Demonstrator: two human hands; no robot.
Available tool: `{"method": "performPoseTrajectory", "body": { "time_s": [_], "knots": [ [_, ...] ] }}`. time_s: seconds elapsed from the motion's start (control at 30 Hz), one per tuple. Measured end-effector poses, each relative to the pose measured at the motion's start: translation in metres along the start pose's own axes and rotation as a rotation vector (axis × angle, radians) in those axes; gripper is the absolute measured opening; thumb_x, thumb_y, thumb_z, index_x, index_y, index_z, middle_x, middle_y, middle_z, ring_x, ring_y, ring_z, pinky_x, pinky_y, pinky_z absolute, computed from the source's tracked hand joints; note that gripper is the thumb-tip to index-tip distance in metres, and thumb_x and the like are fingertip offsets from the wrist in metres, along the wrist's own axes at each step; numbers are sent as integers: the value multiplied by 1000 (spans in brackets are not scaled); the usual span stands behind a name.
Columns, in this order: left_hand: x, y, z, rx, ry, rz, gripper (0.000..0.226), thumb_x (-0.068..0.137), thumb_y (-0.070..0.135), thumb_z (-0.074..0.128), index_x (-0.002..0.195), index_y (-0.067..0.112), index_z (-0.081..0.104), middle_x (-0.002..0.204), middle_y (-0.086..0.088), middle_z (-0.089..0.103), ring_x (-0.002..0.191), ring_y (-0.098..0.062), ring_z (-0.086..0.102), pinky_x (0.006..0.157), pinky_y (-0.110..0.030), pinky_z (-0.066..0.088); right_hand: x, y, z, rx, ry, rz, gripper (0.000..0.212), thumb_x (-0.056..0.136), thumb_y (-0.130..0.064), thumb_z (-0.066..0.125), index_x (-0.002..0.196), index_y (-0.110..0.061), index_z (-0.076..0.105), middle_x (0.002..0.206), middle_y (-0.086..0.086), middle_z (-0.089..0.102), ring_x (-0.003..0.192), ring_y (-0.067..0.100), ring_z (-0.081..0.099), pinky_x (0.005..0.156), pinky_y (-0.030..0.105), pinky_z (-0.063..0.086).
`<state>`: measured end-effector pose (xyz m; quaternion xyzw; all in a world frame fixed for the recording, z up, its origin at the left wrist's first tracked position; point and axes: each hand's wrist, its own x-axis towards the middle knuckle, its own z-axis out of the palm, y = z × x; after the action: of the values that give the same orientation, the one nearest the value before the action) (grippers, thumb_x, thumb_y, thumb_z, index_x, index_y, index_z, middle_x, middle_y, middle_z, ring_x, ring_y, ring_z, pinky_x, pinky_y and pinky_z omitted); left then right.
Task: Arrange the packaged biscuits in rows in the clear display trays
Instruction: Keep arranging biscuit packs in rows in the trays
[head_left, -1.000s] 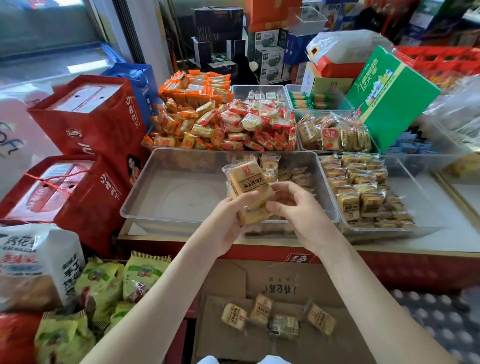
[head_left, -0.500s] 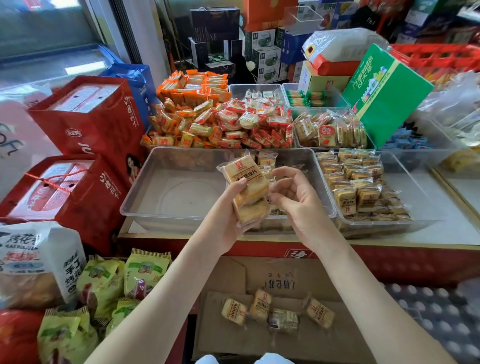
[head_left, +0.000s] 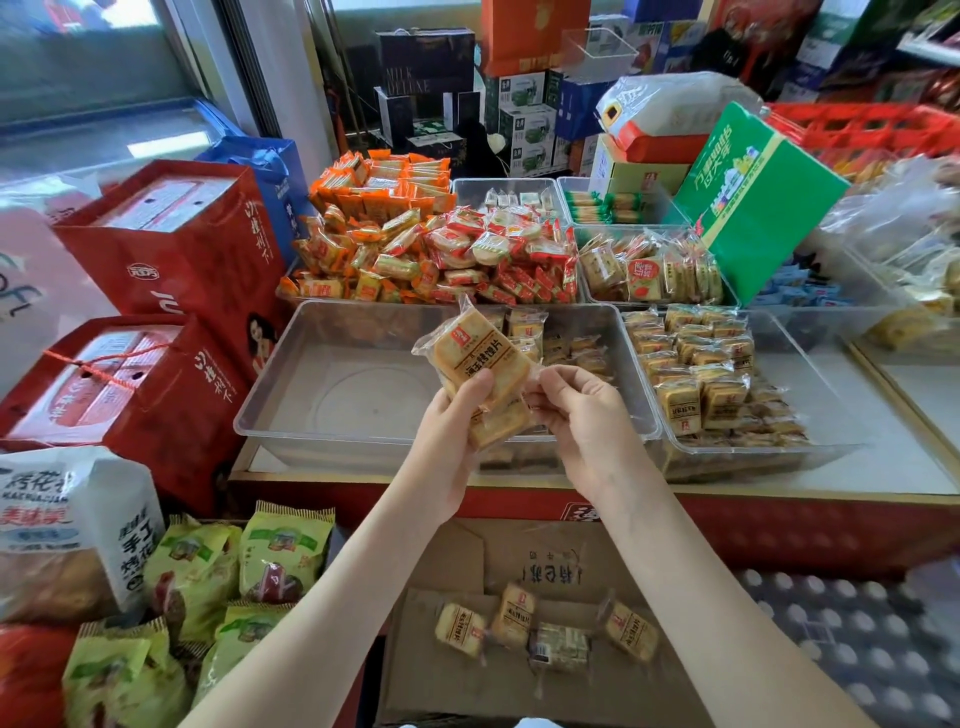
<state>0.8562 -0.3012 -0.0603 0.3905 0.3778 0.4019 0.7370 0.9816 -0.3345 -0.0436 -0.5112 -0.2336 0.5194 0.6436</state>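
Over the near clear tray (head_left: 322, 431), a small stack of biscuit packets (head_left: 480, 358) is up in the air, tilted, top label facing the camera. Left hand (head_left: 449, 431) has the stack from below, fingers wrapped round it and thumb pressed on the top packet's face. Right hand (head_left: 584, 415) is in tight beside it, curled fingertips pinching the wrapper edge at the stack's right corner. Under the hands, that tray's floor is mostly bare, with just a few packets (head_left: 571, 348) tucked into its far right corner. Right alongside, touching rim to rim, the second clear tray (head_left: 836, 410) carries rows of the same biscuits (head_left: 696, 374) filling its left part. Behind both, a heap of orange and red snacks (head_left: 441, 249), and a green carton (head_left: 753, 197) leaning over the back trays. Red gift boxes (head_left: 171, 249) crowd the left flank. Down low, between the forearms, an open cardboard box (head_left: 519, 561) with four loose packets (head_left: 514, 618) lying on its flap.
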Motion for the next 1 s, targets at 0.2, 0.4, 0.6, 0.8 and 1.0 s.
{"method": "performPoseTrajectory", "body": {
  "time_s": [0.2,0.4,0.6,0.8,1.0],
  "knots": [
    [3,6,-7,20,83,25,27,97,31,54,119,16,60,108,-4,73,98,-18,69,80,-27,53,1,-1,-1,12,-141,74,18,99,-5,48,88,-3,63,69,4,62,64,11,55,66,23,51],
    [3,2,-15,439,193,140,37,86,31,73,111,18,49,107,-4,65,90,-4,64,69,-17,51,2,-13,-11,-710,-135,-109,55,80,-55,65,121,-23,49,111,-10,60,102,5,58,86,25,48],
    [-2,-1,-7,674,20,176,52,81,28,78,114,13,41,102,1,59,83,-3,60,60,-12,48,9,-4,-8,-515,-165,-173,43,81,-29,76,116,-19,53,108,-1,66,105,20,63,82,31,55],
    [2,6,-32,145,-115,-5,41,79,30,62,115,12,61,98,-1,75,89,-13,71,71,-23,55,28,5,-55,691,-576,189,57,81,-29,73,129,-5,54,119,17,60,104,29,61,96,41,50],
    [15,4,-51,19,-55,-66,42,79,28,64,116,10,63,106,-10,72,93,-21,70,86,-36,55,36,8,-67,607,-702,204,55,82,-17,73,134,-14,53,122,6,61,111,20,56,106,38,35]
  ]
}}
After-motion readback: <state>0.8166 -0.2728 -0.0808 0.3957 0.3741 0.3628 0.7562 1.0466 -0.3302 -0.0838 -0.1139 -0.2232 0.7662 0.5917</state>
